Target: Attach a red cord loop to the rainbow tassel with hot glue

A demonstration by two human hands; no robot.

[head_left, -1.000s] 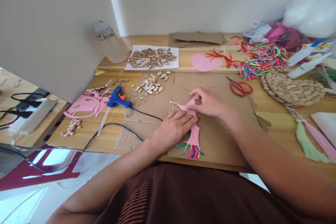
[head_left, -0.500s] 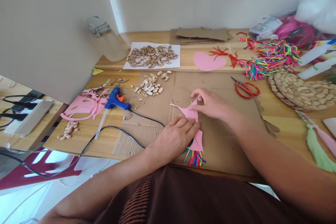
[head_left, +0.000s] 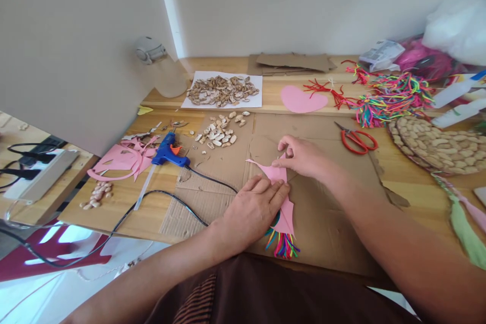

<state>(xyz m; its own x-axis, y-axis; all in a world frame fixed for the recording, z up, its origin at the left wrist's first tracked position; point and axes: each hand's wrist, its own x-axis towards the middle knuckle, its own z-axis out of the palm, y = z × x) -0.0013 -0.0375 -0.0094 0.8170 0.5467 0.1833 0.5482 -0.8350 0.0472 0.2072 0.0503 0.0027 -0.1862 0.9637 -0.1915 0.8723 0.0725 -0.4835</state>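
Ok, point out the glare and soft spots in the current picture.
Head view, top left: a bright streak runs down the wall; head view, bottom left: the floor is washed out; head view, top right: the white bag looks hazy; head view, middle: the left hand and pink piece look clearer.

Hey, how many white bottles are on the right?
2: a blue-tipped bottle and another bottle just in front, both behind the peanut-covered piece; more may be hidden.
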